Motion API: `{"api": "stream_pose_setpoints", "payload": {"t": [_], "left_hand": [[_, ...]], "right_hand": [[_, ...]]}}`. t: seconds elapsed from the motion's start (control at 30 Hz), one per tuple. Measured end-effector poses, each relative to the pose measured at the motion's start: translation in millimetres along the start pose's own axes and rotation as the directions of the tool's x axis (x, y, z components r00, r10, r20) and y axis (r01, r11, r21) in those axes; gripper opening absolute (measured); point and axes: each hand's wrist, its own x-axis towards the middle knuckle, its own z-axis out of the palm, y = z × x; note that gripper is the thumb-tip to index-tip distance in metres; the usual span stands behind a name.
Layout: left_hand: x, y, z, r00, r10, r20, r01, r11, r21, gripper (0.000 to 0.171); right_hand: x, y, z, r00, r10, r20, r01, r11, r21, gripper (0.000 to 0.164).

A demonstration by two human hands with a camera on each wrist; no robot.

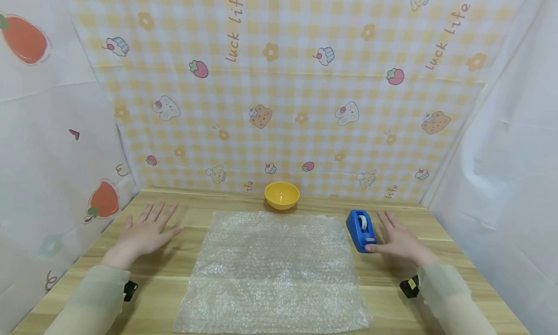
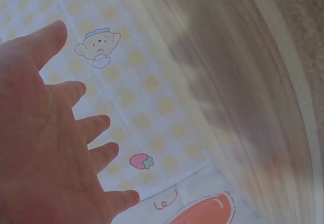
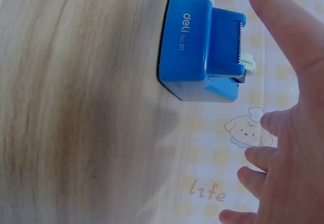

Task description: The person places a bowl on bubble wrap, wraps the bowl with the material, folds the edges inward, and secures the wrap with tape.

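A sheet of bubble wrap point(image 1: 279, 272) lies flat on the wooden table in the head view. Behind its far edge stands a small yellow bowl point(image 1: 282, 196). To the sheet's right is a blue tape dispenser point(image 1: 361, 231) with a roll of tape in it; its front shows in the right wrist view point(image 3: 187, 42). My left hand point(image 1: 146, 231), fingers spread and holding nothing, is over the table left of the sheet. My right hand point(image 1: 398, 238) has its fingers extended just right of the dispenser; whether the thumb touches it I cannot tell.
A yellow-checked cloth point(image 1: 283, 98) with printed animals hangs behind the wooden table point(image 1: 196, 202). White cloths close off the left point(image 1: 52, 156) and right point(image 1: 510, 180) sides. A black wrist camera point(image 1: 410, 286) sits under the right sleeve.
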Motion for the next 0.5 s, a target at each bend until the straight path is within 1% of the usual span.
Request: {"api": "stream_pose_setpoints", "payload": {"t": [0.33,0.5], "left_hand": [[2.0,0.4,1.3,1.000,-0.003,0.008,0.003,1.000,-0.015,0.084],[2.4,-0.7,2.3,1.000,-0.004,0.012,0.004,1.000,-0.013,0.085]], "right_hand": [[5.7,-3.7,0.8,1.000,-0.002,0.010,0.001,1.000,0.002,0.118],[5.8,-7.4,-1.2,1.000,-0.006,0.008,0.006,1.000,0.022,0.116]]}}
